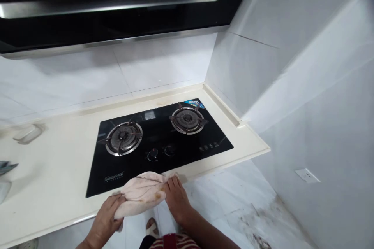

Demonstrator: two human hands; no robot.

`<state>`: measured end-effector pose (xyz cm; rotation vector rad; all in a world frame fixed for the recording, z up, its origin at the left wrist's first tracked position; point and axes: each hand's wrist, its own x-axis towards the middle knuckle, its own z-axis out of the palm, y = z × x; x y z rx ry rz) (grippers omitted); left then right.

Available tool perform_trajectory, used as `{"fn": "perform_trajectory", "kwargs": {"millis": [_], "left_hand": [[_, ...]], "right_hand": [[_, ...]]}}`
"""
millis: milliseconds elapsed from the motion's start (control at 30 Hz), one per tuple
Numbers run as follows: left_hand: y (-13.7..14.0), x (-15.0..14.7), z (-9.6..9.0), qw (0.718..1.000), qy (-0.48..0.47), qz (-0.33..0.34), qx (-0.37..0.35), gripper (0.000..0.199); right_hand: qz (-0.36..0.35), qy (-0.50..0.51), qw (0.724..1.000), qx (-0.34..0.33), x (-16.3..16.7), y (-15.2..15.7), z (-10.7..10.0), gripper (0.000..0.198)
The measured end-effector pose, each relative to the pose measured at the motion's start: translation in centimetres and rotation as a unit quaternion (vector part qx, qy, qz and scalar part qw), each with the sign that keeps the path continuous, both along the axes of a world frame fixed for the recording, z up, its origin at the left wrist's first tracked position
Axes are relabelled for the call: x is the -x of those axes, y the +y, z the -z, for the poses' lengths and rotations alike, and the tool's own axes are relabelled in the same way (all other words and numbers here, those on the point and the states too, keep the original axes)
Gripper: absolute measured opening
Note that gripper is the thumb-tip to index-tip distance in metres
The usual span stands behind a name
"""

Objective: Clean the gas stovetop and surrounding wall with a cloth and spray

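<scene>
A pale pink cloth (143,194) with a yellowish-brown stain is bunched between my hands at the counter's front edge. My left hand (109,214) is closed around its left end. The right end is gripped by my right hand (176,196), fingers folded over the fabric. Just beyond the cloth lies a black glass gas stove (175,151) set into the counter. It has a left burner (124,138), a right burner (187,120) and two knobs near its front middle.
The cream countertop (58,175) carries a clear container (28,134) at left, with partly cut-off items at the left edge. A black range hood (117,23) overhangs the stove. A tiled wall (233,74) stands at right, with a socket (307,176) lower down.
</scene>
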<state>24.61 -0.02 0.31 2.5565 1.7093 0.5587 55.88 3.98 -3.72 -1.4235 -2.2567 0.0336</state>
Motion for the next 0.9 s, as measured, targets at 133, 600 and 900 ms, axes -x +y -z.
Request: {"fn": "perform_trajectory", "kwargs": {"millis": [133, 600, 900], "left_hand": [[-0.4, 1.8, -1.9, 0.994, -0.097, -0.014, 0.045, 0.043], [9.2, -9.3, -9.6, 0.899, -0.288, -0.02, 0.328, 0.031], [5.1, -7.3, -1.7, 0.99, -0.137, 0.025, -0.036, 0.033]], "right_hand": [[-0.018, 0.106, 0.993, 0.048, 1.4, 0.4, -1.7, 0.01], [0.279, 0.549, 0.773, 0.149, -7.8, 3.8, -6.8, 0.043], [0.221, 0.178, 0.958, -0.045, -5.0, 4.4, -1.4, 0.052]]}}
